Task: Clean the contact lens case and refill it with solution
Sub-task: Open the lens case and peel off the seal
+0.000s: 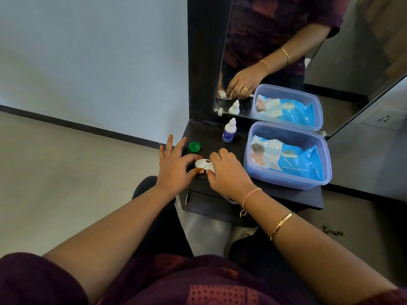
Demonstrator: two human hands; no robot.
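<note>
A white contact lens case (203, 164) lies on the dark dresser shelf (286, 194), between both hands. My left hand (174, 166) pinches its left end between thumb and index finger, the other fingers spread out. My right hand (226, 175) grips its right end and covers that side. A green round cap (194, 146) lies loose on the shelf just behind the left hand. A small solution bottle (229, 130) with a white nozzle and blue label stands upright farther back.
A translucent blue plastic tub (286, 180) holding a pack of baby wet wipes (286, 158) sits at the right of the shelf. A mirror (308, 51) stands behind and reflects the bottle, tub and hands. The shelf's front edge is near my wrists.
</note>
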